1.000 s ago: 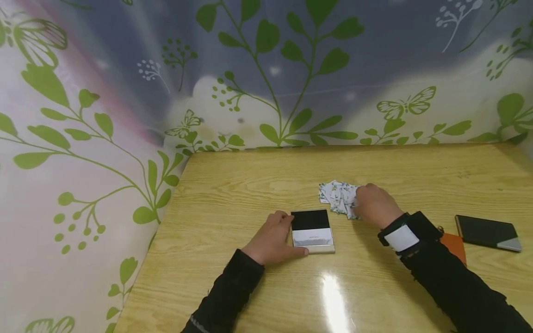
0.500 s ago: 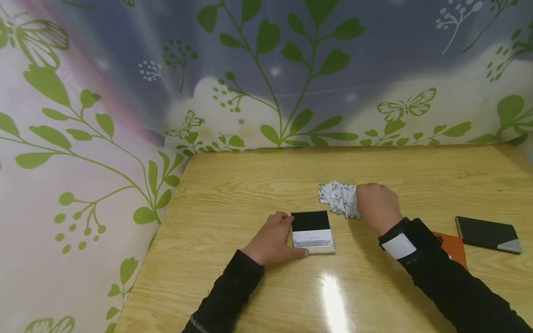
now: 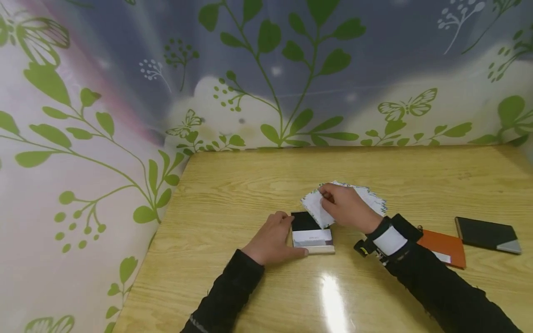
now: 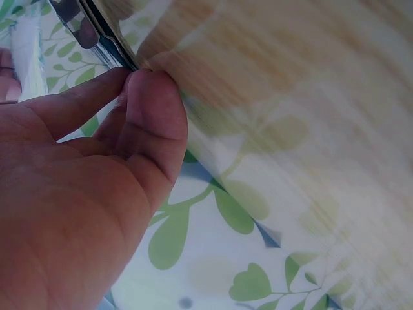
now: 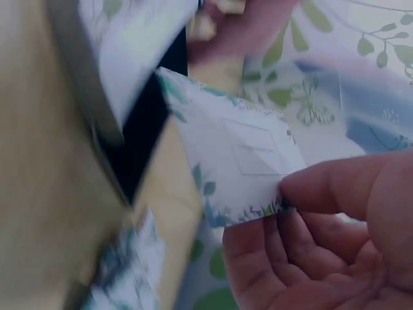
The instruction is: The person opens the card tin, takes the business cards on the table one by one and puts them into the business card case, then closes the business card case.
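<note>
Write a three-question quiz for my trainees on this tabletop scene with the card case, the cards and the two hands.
1. True or false: the right hand pinches a white card above the open card case.
2. Which hand steadies the card case? A) left hand B) right hand C) neither
3. Fill in: beside the right sleeve on the wooden table lies an ______ case, and farther right a black case.

Key
1. True.
2. A: its fingers rest against the case's edge.
3. orange.
</note>
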### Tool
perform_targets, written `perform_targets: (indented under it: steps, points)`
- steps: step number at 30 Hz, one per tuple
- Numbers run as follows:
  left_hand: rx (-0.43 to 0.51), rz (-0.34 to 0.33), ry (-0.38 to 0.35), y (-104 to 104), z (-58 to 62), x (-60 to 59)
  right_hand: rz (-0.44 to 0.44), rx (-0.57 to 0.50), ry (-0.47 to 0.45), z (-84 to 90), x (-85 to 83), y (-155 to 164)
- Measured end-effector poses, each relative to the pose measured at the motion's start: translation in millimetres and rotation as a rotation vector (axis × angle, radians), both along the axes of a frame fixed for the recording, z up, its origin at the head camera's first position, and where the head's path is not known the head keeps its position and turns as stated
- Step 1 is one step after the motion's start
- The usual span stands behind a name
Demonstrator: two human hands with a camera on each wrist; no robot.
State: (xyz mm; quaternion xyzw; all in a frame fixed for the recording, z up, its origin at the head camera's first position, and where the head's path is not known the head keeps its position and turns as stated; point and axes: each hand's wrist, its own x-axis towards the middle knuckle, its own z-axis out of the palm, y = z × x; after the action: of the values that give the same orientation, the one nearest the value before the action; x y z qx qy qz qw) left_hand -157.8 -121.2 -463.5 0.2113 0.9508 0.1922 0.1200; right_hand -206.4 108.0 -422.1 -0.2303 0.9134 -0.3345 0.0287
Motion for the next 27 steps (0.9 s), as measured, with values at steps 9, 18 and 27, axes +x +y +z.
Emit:
perform_targets:
  steps: [9, 18, 27]
  points:
    - [0.008, -0.009, -0.003, 0.0, -0.2, 0.0, 0.057, -0.03, -0.038, -19.7, 2.5, -19.2]
    - [0.012, -0.013, -0.003, 0.8, 0.8, 0.7, 0.074, 0.003, -0.035, -23.7, -5.1, -15.3]
    - [0.03, -0.012, -0.006, 0.4, 2.5, 0.2, 0.287, 0.12, -0.133, -25.0, -0.5, -15.0]
